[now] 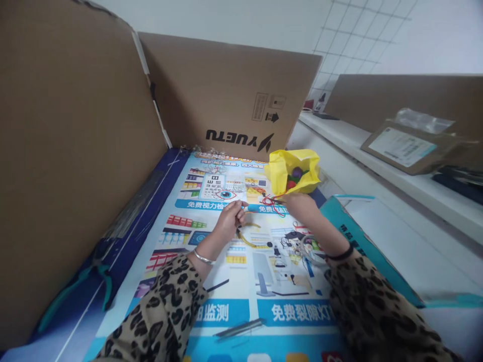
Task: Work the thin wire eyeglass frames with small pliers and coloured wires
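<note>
My left hand (229,221) is pinched shut on a thin light cord above a printed poster (241,281) that covers the table. A yellow cord (249,236) curls on the poster just below that hand. My right hand (300,205) is closed on a loop of red cord (273,205) close to a yellow bag (277,168). The bag lies open and holds coloured beads (294,177). Both sleeves are leopard print. A bangle is on my left wrist and a dark band on my right.
Cardboard walls (75,151) stand at the left and back. Teal-handled pliers (96,281) lie at the left edge. Thin metal tools (239,329) lie on the poster near me. A teal-edged board (354,226) and a white shelf with a parcel (407,148) are at the right.
</note>
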{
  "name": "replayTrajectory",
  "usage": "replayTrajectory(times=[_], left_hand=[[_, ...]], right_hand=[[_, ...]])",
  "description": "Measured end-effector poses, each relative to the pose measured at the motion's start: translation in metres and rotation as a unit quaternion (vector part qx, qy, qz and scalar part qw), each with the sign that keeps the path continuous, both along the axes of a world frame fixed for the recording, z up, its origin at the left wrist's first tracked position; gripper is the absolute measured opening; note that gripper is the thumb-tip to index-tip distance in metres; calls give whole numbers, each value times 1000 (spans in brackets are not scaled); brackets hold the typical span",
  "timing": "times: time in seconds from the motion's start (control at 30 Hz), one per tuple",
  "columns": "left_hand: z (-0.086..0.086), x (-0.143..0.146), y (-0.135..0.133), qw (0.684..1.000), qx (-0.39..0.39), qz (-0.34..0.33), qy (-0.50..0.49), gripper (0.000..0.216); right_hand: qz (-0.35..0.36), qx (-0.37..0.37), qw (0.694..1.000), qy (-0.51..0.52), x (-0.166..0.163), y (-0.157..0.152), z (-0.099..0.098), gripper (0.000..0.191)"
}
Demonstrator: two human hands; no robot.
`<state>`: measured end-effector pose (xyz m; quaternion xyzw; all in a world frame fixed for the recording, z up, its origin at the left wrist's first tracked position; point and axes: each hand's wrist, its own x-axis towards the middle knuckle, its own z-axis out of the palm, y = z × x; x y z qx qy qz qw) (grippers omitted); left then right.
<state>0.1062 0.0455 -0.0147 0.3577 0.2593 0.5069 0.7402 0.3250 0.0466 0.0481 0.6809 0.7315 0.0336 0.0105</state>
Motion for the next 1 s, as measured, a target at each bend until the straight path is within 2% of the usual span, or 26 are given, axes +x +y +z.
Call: replayTrajectory(times=[0.1, 0.17, 0.2, 0.23, 0.3, 0.37, 0.57, 0.8, 1.0], left_hand=[[4, 3, -4, 999, -5, -31, -14, 31], [8, 6, -9, 998, -4, -57, -21, 30], [10, 7, -11, 997, -4, -70, -23, 31], [12, 8, -14, 996, -4, -82, -25, 32], [15, 9, -19, 994, -4, -104, -28, 36], [17, 7, -26, 992, -5, -121, -30, 37], [14, -5, -54, 988, -22, -148, -35, 31], [6, -22, -83, 989, -13, -147, 2, 27], [5, -45, -88, 988, 18, -150, 43, 26]], right_hand=[[74, 3, 992, 98, -32, -20, -2, 39], [102, -6, 983, 152, -52, -35, -6, 54], [119, -17, 975, 189, -61, -42, -8, 65], [138, -36, 948, 285, -68, -48, -9, 72], [149, -51, 904, 397, -77, -58, -12, 65], [146, -54, 882, 445, -79, -65, -14, 52], [121, -74, 874, 464, -79, -85, -23, 27], [92, -84, 891, 436, -90, -112, -30, 19], [103, -60, 910, 398, -101, -115, -32, 17]])
